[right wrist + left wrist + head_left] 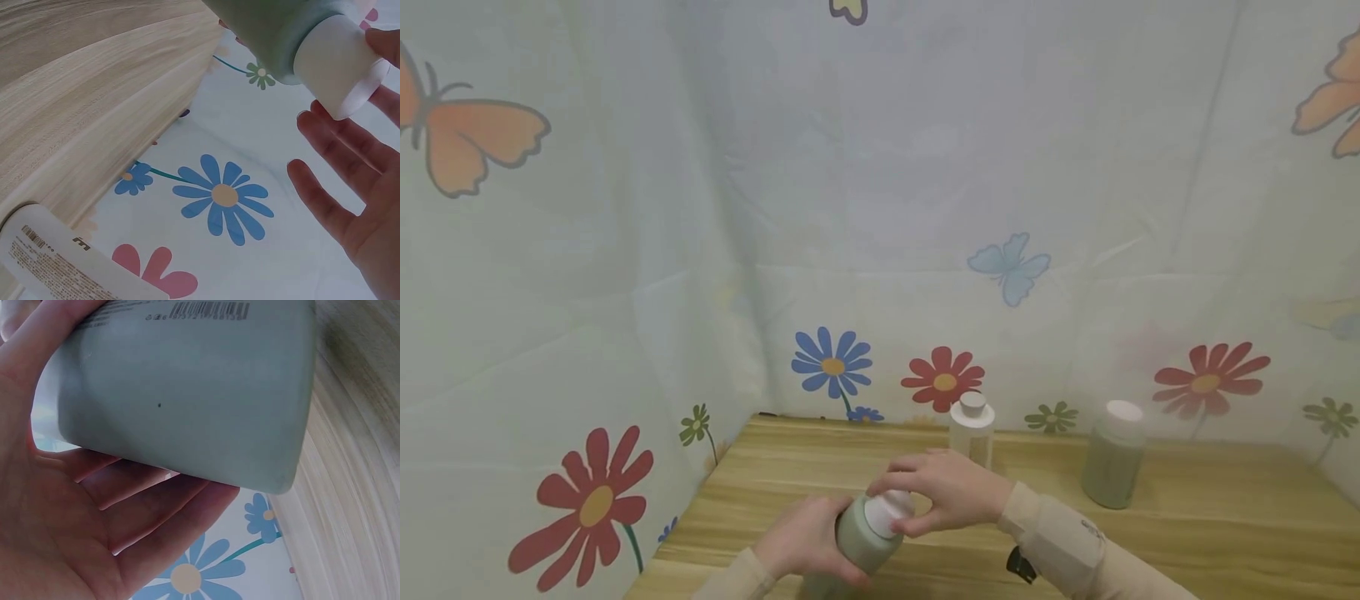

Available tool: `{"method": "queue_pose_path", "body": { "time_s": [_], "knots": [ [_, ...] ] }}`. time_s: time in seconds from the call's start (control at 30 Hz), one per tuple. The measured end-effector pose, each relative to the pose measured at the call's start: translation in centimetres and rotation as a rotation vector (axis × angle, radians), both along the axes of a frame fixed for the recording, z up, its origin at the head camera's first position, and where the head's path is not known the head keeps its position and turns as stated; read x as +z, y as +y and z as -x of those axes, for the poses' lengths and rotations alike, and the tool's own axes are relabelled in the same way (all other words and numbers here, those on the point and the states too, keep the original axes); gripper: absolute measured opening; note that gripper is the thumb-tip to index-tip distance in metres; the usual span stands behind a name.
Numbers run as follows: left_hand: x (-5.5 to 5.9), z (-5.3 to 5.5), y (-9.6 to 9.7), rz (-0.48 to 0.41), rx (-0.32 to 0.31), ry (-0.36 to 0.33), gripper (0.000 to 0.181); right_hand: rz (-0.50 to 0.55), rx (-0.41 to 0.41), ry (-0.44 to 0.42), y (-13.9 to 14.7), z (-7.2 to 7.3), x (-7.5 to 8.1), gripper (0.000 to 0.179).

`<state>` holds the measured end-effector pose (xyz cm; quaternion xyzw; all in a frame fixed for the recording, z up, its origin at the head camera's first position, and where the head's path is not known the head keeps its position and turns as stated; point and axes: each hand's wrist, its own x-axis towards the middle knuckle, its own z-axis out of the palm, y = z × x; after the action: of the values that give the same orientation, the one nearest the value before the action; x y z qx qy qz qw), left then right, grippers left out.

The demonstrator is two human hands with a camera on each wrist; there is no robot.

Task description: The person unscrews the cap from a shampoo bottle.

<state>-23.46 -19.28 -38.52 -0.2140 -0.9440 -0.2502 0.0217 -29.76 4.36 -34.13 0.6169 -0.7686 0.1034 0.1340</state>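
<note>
A pale green bottle (867,543) with a white cap (334,65) leans in my left hand (801,537), its top tipped toward the right. Thumb and fingers wrap round its body, and printed text with a barcode shows on its side (187,412) in the left wrist view. My right hand (951,492) pinches the cap between thumb and fingers; in the right wrist view two of its fingers (322,197) extend away from the cap. The bottle's lower end is cut off at the bottom of the head view.
Just beyond my right hand stands a white bottle (972,435), also seen lower left in the right wrist view. Farther right on the wooden table (1210,508) is another green bottle (1112,467) with a white cap. A flower-and-butterfly curtain (880,208) encloses the back and left.
</note>
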Motion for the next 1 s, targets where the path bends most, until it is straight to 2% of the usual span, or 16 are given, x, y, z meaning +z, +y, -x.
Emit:
{"method": "queue_pose_path", "body": {
  "time_s": [0.13, 0.3, 0.4, 0.57, 0.7, 0.9, 1.0],
  "knots": [
    [-0.04, 0.23, 0.00, 0.003, -0.006, -0.015, 0.057, 0.018, 0.058, 0.040, 0.21, 0.14, 0.08, 0.038],
    [-0.06, 0.23, 0.06, 0.009, -0.009, -0.027, 0.058, 0.017, 0.064, 0.047, 0.29, 0.18, -0.05, 0.039],
    [-0.04, 0.12, 0.12, 0.006, -0.005, -0.042, 0.057, 0.005, 0.023, -0.021, 0.29, 0.04, -0.14, 0.043],
    [0.13, 0.07, 0.21, -0.003, 0.011, -0.072, 0.056, -0.022, -0.122, -0.217, 0.35, 0.00, -0.14, 0.049],
    [0.21, 0.15, 0.29, -0.012, 0.003, -0.073, 0.056, -0.016, -0.176, -0.275, 0.41, 0.16, -0.20, 0.046],
    [0.12, 0.30, 0.34, -0.003, 0.002, -0.056, 0.058, 0.004, -0.165, -0.269, 0.42, 0.16, -0.07, 0.041],
    [0.10, 0.37, 0.35, -0.002, 0.009, -0.060, 0.058, -0.003, -0.142, -0.219, 0.46, 0.08, 0.08, 0.040]
  ]
}}
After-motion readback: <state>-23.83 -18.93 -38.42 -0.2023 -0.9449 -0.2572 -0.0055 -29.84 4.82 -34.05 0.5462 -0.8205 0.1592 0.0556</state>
